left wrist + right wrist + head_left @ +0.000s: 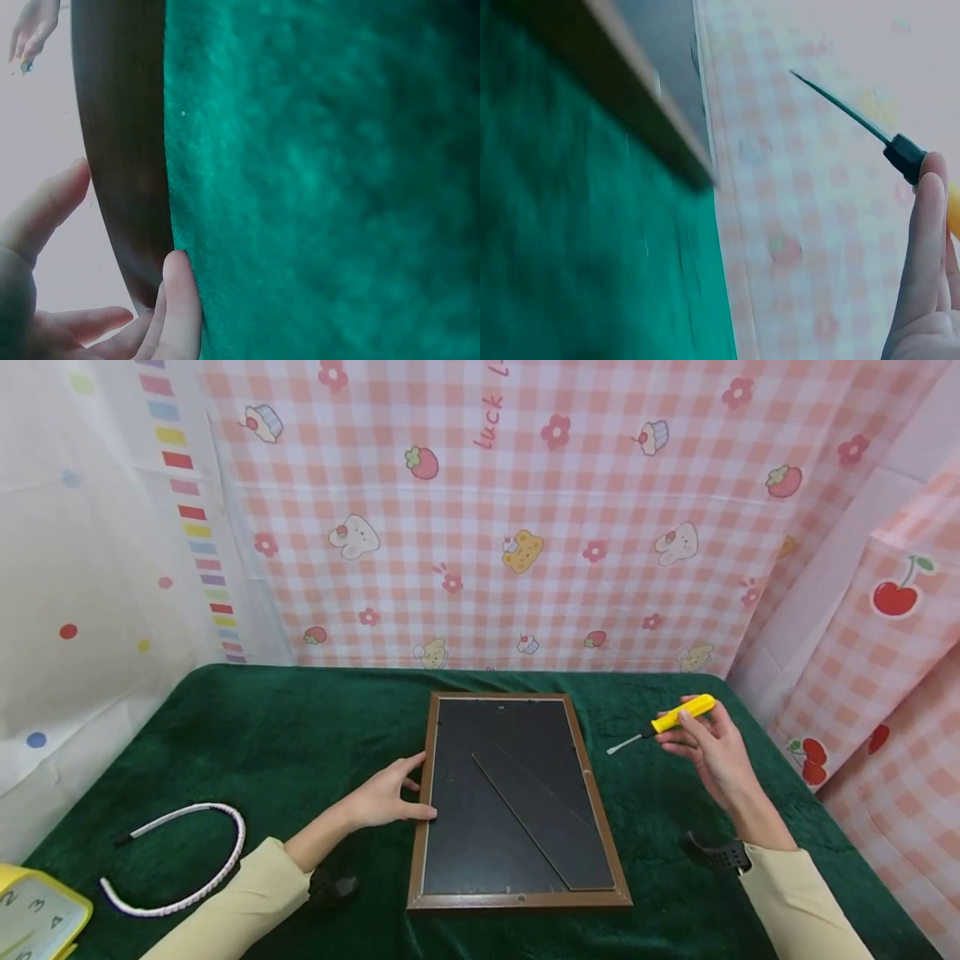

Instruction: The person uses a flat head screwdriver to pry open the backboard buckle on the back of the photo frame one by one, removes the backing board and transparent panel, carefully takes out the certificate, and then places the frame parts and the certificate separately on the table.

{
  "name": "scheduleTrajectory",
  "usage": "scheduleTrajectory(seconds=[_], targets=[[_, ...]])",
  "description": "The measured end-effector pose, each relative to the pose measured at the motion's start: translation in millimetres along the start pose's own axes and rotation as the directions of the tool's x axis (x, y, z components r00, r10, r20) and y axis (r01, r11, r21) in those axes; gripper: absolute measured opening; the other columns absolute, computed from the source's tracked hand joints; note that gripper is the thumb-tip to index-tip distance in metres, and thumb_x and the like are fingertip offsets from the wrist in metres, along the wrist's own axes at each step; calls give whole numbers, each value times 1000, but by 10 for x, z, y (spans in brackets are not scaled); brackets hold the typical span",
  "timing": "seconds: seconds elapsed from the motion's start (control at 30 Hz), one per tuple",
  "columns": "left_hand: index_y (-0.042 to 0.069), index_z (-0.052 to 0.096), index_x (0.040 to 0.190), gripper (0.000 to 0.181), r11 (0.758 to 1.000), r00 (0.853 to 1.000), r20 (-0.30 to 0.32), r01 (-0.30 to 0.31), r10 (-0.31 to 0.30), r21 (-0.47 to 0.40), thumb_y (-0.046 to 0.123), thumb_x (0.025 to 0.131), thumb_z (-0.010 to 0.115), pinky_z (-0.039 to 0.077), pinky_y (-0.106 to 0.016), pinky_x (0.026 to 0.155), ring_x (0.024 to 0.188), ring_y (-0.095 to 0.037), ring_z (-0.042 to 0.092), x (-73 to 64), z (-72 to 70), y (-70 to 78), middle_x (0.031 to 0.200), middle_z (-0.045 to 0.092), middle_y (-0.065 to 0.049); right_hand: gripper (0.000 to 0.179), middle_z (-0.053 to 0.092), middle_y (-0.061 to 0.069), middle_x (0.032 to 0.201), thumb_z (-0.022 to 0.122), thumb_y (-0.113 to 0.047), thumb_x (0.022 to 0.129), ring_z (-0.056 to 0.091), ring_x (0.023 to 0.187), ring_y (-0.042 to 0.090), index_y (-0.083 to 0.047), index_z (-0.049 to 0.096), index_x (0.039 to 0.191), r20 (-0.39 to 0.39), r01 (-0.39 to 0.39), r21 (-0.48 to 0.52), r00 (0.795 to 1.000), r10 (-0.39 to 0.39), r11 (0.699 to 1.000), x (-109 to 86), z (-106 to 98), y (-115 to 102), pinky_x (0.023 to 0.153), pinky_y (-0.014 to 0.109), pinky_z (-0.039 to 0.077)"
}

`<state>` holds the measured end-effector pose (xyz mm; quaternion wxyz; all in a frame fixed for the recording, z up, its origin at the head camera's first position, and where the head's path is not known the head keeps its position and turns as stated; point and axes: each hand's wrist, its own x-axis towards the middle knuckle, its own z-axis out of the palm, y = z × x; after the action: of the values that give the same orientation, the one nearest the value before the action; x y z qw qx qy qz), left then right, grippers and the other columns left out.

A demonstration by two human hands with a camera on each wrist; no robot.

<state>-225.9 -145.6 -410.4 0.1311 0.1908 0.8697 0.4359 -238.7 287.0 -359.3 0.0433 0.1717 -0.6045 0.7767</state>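
A brown picture frame (521, 900) lies back side up on the green cloth, its dark backing and slanted stand flap showing. At its left edge rests my left hand (386, 793), fingers spread, the thumb touching the rim. The left wrist view shows this hand's fingers (180, 292) against the frame's side (124, 135). To the right of the frame, my right hand (716, 756) holds a flathead screwdriver (684, 713) by its yellow handle. The blade (840, 105) points left, in the air and apart from the frame. Part of the handle is hidden by the fingers.
A braided white headband (242, 835) lies on the cloth at left. Nearer the front left corner is a yellow clock (63, 902), partly cut off. Behind the green-covered table (315, 727) hangs a pink checked curtain (480, 510).
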Motion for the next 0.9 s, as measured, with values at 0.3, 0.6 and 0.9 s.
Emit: scheduleTrajectory(seconds=[0.3, 0.6, 0.9], targets=[[-3, 20, 137, 89, 997, 1000, 9, -11, 11, 78, 28, 73, 73, 46, -37, 72, 104, -30, 47, 9, 1, 13, 133, 30, -23, 23, 57, 8, 104, 43, -24, 93, 60, 78, 16, -7, 41, 109, 8, -80, -86, 997, 81, 993, 247, 544, 246, 69, 28, 49], [-4, 18, 138, 92, 994, 1000, 9, -5, 4, 110, 29, 72, 73, 44, -38, 76, 104, -28, 47, 17, 16, 41, 134, 30, -22, 39, 54, 15, 109, 48, -26, 91, 60, 79, 18, -3, 35, 120, -31, -59, -103, 998, 56, 993, 600, 1029, 341, 71, 30, 49], [-4, 16, 138, 93, 993, 1000, 20, 7, -9, 117, 30, 72, 73, 43, -39, 78, 105, -28, 47, 14, 13, 39, 135, 29, -21, 35, 45, 25, 119, 45, -21, 93, 60, 78, 17, -2, 32, 119, -146, -212, 10, 967, 211, 977, 817, 1459, 815, 74, 30, 48]])
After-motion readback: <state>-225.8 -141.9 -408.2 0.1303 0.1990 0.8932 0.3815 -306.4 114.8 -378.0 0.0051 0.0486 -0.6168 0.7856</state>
